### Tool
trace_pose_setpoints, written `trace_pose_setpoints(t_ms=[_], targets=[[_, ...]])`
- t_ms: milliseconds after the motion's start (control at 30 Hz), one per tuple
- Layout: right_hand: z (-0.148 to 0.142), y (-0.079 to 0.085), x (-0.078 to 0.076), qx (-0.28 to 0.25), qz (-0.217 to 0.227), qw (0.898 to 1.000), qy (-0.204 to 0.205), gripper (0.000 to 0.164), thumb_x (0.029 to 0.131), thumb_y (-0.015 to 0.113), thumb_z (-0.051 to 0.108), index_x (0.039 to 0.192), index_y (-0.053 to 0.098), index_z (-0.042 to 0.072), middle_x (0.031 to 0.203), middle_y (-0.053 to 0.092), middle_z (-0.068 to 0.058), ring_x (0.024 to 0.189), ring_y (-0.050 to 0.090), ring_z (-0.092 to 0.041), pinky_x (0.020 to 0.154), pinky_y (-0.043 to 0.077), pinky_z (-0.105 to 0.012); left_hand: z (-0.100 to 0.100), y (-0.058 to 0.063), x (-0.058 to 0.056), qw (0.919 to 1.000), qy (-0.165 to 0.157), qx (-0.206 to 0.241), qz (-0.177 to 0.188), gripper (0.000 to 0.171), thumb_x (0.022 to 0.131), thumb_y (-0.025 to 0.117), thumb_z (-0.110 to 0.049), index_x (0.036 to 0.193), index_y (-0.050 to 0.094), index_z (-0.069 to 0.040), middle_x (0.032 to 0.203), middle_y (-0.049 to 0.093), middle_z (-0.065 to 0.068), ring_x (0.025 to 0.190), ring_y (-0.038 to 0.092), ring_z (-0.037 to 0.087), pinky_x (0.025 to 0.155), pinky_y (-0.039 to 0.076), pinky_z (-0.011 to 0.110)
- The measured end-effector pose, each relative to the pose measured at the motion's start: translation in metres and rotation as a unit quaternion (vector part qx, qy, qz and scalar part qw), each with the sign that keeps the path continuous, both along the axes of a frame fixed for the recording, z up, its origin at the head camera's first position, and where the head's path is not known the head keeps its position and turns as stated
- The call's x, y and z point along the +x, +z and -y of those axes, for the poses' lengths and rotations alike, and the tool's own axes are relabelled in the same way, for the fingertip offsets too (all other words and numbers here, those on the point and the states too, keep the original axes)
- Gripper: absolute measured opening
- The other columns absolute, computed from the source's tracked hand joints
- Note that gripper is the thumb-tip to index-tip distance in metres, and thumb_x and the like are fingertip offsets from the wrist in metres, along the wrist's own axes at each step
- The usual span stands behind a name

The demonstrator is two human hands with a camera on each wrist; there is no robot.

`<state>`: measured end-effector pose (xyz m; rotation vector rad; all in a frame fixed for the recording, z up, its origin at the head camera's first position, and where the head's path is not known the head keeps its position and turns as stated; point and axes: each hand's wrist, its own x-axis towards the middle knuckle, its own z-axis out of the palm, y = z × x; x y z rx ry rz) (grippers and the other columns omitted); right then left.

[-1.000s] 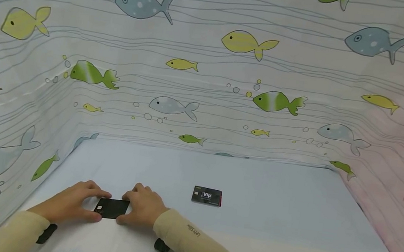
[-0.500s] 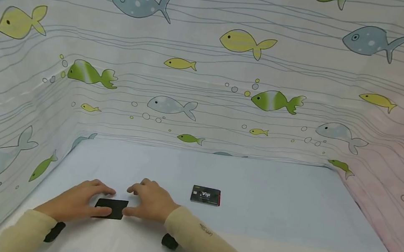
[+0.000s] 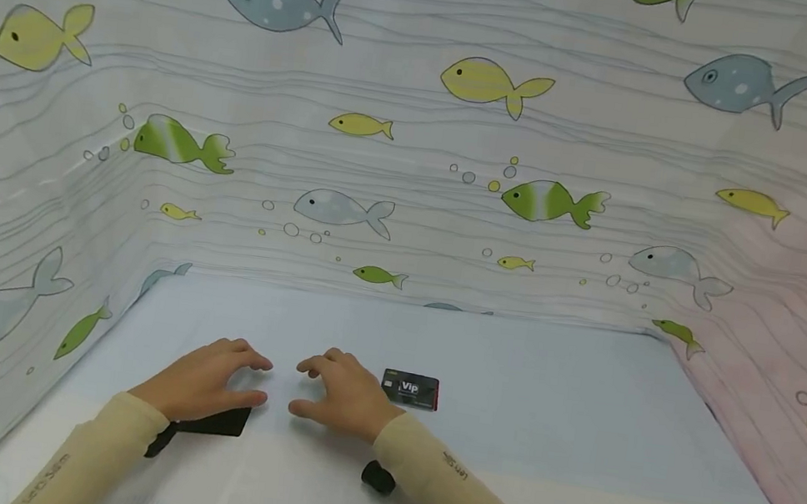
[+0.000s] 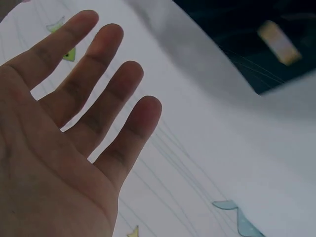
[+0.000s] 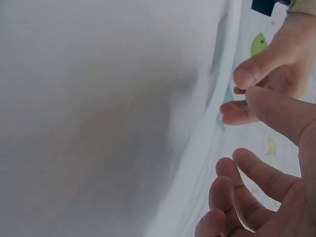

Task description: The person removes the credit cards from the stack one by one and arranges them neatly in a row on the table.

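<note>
We hold nothing, our left hand (image 3: pixel 206 379) and right hand (image 3: pixel 349 397) loosely open. The black card (image 3: pixel 220 421) lies partly hidden by the left, the Vip card (image 3: pixel 413 389) just beside the right; dragging either hand low could nudge one askew.

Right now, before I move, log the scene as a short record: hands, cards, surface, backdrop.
left hand: holds nothing; overlaps one card in the head view
right hand: holds nothing; faces the left hand, with a gap between them in the head view
black card: flat, partly hidden by the left hand
Vip card: flat, near the right wrist, red strip at its right edge
surface: white
backdrop: printed with fish
</note>
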<state>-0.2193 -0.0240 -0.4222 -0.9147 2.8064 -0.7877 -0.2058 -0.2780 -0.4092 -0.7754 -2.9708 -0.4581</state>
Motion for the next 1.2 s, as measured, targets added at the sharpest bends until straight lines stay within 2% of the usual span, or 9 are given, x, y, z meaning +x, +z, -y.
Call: trace_pose_setpoints(t_ms=[333,567,700,867,1000,1200], targets=[[-0.036,0.006,-0.004,-0.018,-0.005,1.0,-0.009,0.054,0.09,0.075,0.046,0.135,0.063,0.019,0.121,0.062,0.001,0.108,0.055,-0.013,0.088,0.051,-0.031,-0.036,-0.004,-0.017,0.9997,-0.018,-0.009,-0.016,0.045,0.088,0.077,-0.045,0.12,0.072,-0.015,0.113,0.066,-0.003,0.107,0.06,0.024,0.092,0.05,0.05],[-0.065,0.0,-0.009,-0.038,0.006,0.999,-0.016,0.055,0.091,0.074,0.045,0.137,0.062,0.017,0.122,0.062,-0.001,0.106,0.056,-0.016,0.086,0.051,-0.031,-0.076,-0.005,-0.033,0.9976,-0.056,-0.027,-0.031,0.045,0.088,0.077,-0.043,0.121,0.072,-0.012,0.112,0.067,0.0,0.105,0.06,0.023,0.09,0.051,0.044],[-0.078,-0.005,-0.012,-0.034,0.0,0.999,-0.023,0.055,0.091,0.075,0.045,0.136,0.062,0.016,0.123,0.062,-0.001,0.11,0.055,-0.017,0.092,0.05,-0.036,-0.098,-0.003,-0.041,0.9969,-0.068,-0.032,-0.024,0.047,0.088,0.077,-0.044,0.123,0.071,-0.013,0.112,0.066,0.001,0.105,0.061,0.023,0.091,0.051,0.043],[-0.093,-0.006,-0.013,-0.024,0.0,0.999,-0.035,0.055,0.091,0.075,0.043,0.137,0.062,0.015,0.125,0.061,-0.001,0.116,0.055,-0.019,0.1,0.048,-0.042,-0.118,-0.002,-0.047,0.997,-0.065,-0.039,-0.011,0.049,0.087,0.078,-0.046,0.124,0.071,-0.015,0.115,0.066,0.001,0.107,0.061,0.023,0.094,0.05,0.042],[-0.108,-0.005,-0.013,-0.016,-0.001,0.999,-0.051,0.054,0.09,0.076,0.041,0.136,0.062,0.016,0.122,0.061,0.0,0.112,0.055,-0.018,0.097,0.049,-0.041,-0.133,-0.005,-0.052,0.9966,-0.073,-0.04,-0.004,0.05,0.087,0.078,-0.047,0.125,0.07,-0.015,0.116,0.065,0.001,0.108,0.06,0.022,0.095,0.05,0.04],[-0.128,-0.006,-0.012,-0.006,-0.025,0.997,-0.073,0.053,0.088,0.08,0.036,0.133,0.064,0.014,0.119,0.061,0.0,0.108,0.054,-0.018,0.095,0.048,-0.042,-0.15,-0.006,-0.054,0.9946,-0.094,-0.042,-0.016,0.051,0.085,0.079,-0.047,0.123,0.071,-0.014,0.113,0.066,0.002,0.101,0.06,0.021,0.088,0.051,0.039]])
